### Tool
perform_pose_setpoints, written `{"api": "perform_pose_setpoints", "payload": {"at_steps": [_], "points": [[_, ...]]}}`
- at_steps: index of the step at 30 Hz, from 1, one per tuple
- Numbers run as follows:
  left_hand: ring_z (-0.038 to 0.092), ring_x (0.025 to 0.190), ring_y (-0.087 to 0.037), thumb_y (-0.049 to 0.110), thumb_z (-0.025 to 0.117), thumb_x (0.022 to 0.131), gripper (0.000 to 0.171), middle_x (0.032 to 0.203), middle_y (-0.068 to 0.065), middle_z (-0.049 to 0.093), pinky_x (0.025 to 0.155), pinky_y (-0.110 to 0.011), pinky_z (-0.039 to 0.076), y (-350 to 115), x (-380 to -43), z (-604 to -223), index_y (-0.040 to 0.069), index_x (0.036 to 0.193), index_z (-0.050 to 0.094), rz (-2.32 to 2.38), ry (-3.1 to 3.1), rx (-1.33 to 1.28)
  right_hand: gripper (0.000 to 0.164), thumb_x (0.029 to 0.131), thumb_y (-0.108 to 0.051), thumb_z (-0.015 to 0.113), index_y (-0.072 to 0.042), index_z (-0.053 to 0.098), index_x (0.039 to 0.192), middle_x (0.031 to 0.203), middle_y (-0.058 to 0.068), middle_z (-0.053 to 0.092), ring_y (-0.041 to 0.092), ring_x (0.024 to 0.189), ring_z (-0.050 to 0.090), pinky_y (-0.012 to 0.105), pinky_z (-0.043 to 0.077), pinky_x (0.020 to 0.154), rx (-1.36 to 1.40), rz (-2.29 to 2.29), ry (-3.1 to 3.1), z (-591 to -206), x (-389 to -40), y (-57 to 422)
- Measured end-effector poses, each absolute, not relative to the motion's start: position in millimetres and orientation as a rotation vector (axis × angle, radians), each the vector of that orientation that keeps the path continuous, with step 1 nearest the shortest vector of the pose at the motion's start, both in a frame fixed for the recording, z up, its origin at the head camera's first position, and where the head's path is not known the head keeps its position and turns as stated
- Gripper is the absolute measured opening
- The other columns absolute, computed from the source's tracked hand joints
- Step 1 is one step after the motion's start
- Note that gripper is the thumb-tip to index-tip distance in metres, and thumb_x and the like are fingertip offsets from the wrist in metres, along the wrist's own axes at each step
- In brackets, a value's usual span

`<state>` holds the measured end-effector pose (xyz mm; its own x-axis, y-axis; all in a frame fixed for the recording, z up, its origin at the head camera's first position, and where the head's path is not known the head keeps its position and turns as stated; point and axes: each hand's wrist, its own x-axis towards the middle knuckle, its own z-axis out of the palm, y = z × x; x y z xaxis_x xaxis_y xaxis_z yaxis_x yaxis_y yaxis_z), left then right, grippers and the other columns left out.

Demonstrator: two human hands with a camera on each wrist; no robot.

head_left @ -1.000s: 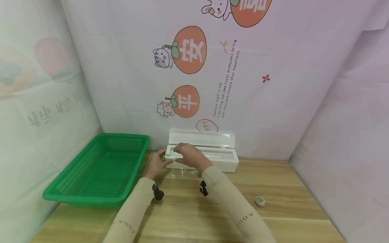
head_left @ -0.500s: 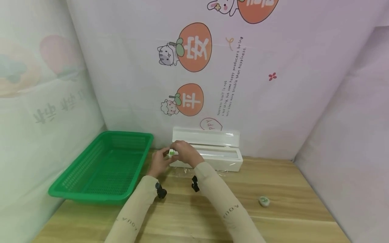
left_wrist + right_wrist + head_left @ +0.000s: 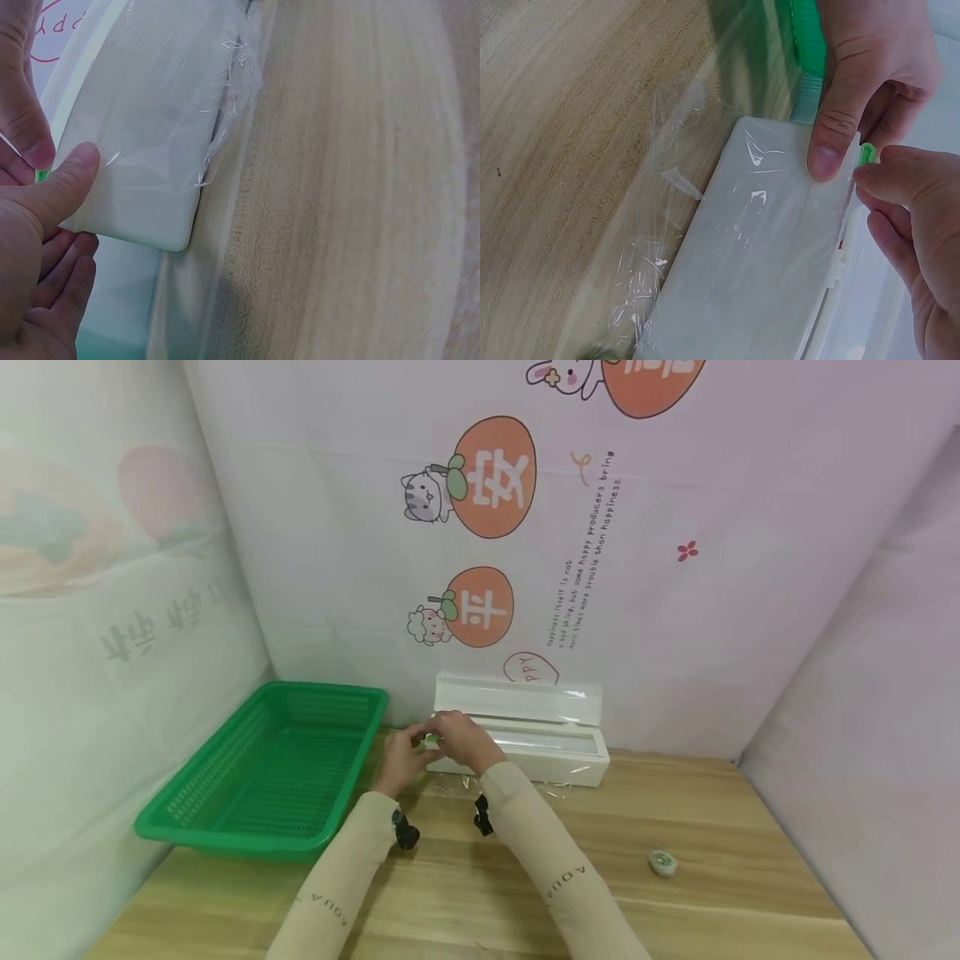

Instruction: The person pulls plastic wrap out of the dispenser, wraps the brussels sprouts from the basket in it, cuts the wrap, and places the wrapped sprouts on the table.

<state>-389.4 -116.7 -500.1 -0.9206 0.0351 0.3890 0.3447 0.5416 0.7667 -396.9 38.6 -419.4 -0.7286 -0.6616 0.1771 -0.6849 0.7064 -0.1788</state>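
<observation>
A long white cling film dispenser (image 3: 558,767) stands at the back of the table, its clear lid (image 3: 517,698) raised. My left hand (image 3: 402,763) grips its left end, thumb pressed on the front face and fingers round behind. Over that same end, my right hand (image 3: 467,742) pinches the small green cutter slider (image 3: 867,154) on the top edge between thumb and index finger. Clear cling film (image 3: 240,82) drapes down the front face, and its crinkled loose edge hangs by the tabletop. The right fingers partly hide the slider in the head view.
Left of the dispenser sits a green plastic basket (image 3: 225,842). A small round white object with a green pattern (image 3: 663,862) lies on the wooden table (image 3: 720,827) at the right. Printed cloth walls (image 3: 645,635) enclose the back and both sides.
My right hand has moved left along the dispenser to its left end, beside the left hand. The left hand has closed in on that end. The head view has shifted slightly.
</observation>
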Motion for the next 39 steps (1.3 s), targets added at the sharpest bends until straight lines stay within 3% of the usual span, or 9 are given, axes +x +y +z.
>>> {"api": "perform_pose_setpoints", "payload": {"at_steps": [7,23,30,39], "points": [[0.069,0.122,-0.038,0.014,0.088,0.086,0.049,0.130,-0.019,0.073,0.101,-0.051,0.060,-115.8,-388.7,-498.2,0.004,0.131,0.072,-1.319,-2.471,-0.305,0.035,0.097,0.010,0.062,-0.009,0.078,0.122,0.118,0.009,0.078,0.020,0.110,0.073,0.029,0.061,0.099,1.129,0.292,-2.808,-418.9,-398.1,38.1],[0.071,0.123,-0.040,0.008,0.087,0.085,0.049,0.129,-0.023,0.074,0.106,-0.053,0.057,-117.2,-391.2,-497.8,-0.003,0.130,0.070,-1.374,-2.433,-0.372,0.029,0.100,0.008,0.061,-0.006,0.079,0.118,0.124,0.009,0.078,0.024,0.118,0.074,0.033,0.060,0.104,1.177,0.268,-2.814,-412.9,-400.4,46.2],[0.068,0.126,-0.040,0.006,0.086,0.087,0.049,0.131,-0.025,0.072,0.109,-0.052,0.056,-116.1,-389.0,-492.6,-0.004,0.132,0.068,-1.408,-2.469,-0.364,0.023,0.100,0.006,0.063,-0.004,0.081,0.109,0.113,0.010,0.081,0.021,0.105,0.076,0.033,0.062,0.097,1.182,0.286,-2.832,-407.8,-399.4,48.6],[0.068,0.126,-0.040,0.008,0.086,0.087,0.055,0.134,-0.024,0.070,0.107,-0.050,0.057,-115.2,-387.1,-491.4,-0.004,0.136,0.066,-1.389,-2.492,-0.302,0.025,0.098,0.007,0.064,-0.007,0.082,0.108,0.110,0.008,0.081,0.012,0.085,0.068,0.025,0.061,0.080,1.145,0.317,-2.888,-411.4,-403.4,55.5]]}}
